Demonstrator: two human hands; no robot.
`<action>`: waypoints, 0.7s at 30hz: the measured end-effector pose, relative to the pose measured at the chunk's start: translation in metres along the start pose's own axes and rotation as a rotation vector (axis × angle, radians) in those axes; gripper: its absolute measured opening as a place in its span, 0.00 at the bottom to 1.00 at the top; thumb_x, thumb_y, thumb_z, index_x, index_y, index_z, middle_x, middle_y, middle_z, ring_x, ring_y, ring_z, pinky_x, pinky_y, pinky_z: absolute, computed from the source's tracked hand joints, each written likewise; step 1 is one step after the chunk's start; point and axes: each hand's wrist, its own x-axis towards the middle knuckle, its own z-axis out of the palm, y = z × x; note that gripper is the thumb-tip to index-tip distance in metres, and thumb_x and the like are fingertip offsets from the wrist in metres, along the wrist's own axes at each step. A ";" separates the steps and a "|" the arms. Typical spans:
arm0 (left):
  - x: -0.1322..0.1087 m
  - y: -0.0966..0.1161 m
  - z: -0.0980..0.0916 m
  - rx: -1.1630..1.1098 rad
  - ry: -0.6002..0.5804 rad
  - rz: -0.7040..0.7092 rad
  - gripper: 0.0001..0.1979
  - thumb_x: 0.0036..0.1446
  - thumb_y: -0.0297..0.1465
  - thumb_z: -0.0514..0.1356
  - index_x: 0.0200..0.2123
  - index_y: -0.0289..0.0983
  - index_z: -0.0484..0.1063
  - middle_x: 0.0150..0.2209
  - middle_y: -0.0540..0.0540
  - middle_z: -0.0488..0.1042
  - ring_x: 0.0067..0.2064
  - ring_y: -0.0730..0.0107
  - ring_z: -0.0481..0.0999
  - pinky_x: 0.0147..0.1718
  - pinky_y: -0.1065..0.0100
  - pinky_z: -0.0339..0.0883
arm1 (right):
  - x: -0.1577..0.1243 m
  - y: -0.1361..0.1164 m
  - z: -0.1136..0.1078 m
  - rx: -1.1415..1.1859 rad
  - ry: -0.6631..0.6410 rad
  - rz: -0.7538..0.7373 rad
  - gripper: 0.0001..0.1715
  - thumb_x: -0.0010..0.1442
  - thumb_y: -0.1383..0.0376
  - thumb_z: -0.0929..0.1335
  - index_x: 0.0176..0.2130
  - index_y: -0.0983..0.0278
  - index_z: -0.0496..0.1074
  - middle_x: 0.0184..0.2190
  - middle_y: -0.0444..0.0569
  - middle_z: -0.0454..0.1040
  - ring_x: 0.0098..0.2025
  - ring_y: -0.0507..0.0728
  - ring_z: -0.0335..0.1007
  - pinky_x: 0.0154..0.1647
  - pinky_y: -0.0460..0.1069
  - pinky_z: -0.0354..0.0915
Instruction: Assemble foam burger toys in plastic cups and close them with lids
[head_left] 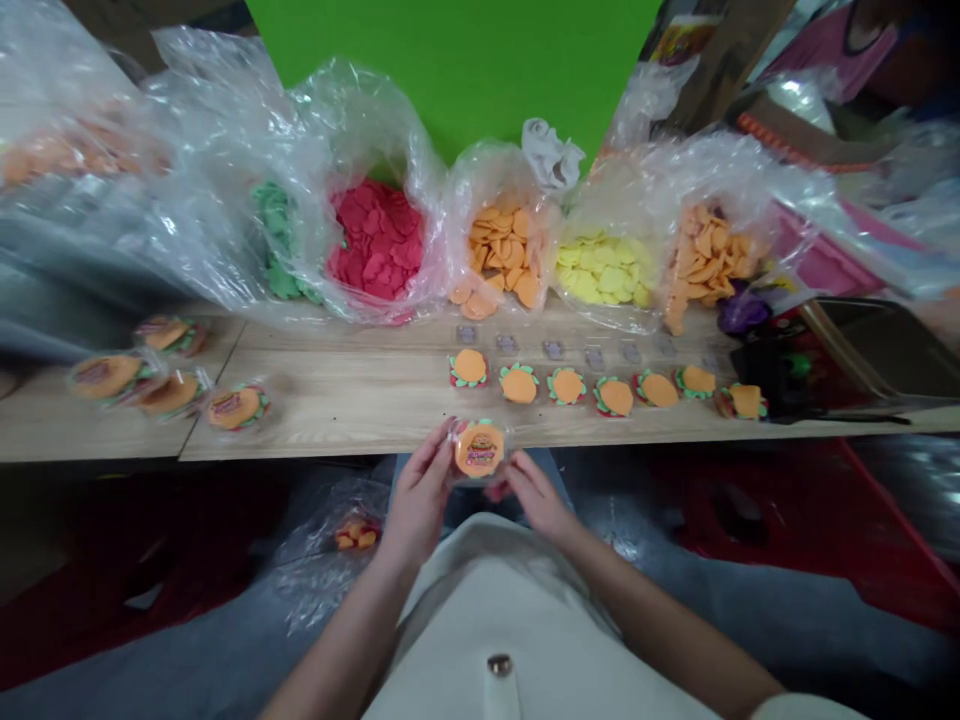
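Pale top [510,600] with a round metal snap [499,664] is the closest thing to the camera, with both bare forearms reaching out past it. Left hand [424,490] has its fingers and thumb closed on the left side of a wrapped toy burger [480,448], printed face up, right by the front edge of the worktop [337,385]. Right hand [536,495] is half curled at the lower right of the clear wrap, and honestly I can't tell if it's pinching the plastic or just touching it. Just past the hands there's a wobbly row of seven unprinted burgers [519,383] with frilly green edges, running off to the right, and behind those a line of little see-through greyish bits [553,349]. Over on the left, four wrapped burgers [237,407] sit in a loose cluster. Farther back it's all open plastic bags of flat pieces: green ones [279,240], pinkish-red ones [379,240], orange ones [504,245], yellow ones [606,268], then more orange pieces [712,250] on the right next to a purple bundle [742,310]. Big bright green panel [450,70] stands behind the lot, with some crumpled white stuff [553,155] in front of it.
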 end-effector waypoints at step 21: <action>-0.031 -0.028 -0.016 0.233 -0.218 -0.448 0.11 0.43 0.33 0.66 0.32 0.35 0.74 0.32 0.48 0.74 0.32 0.73 0.70 0.34 0.71 0.62 | 0.000 -0.041 -0.040 -0.762 -0.884 -0.144 0.08 0.59 0.65 0.59 0.29 0.64 0.62 0.24 0.40 0.62 0.26 0.47 0.54 0.26 0.43 0.50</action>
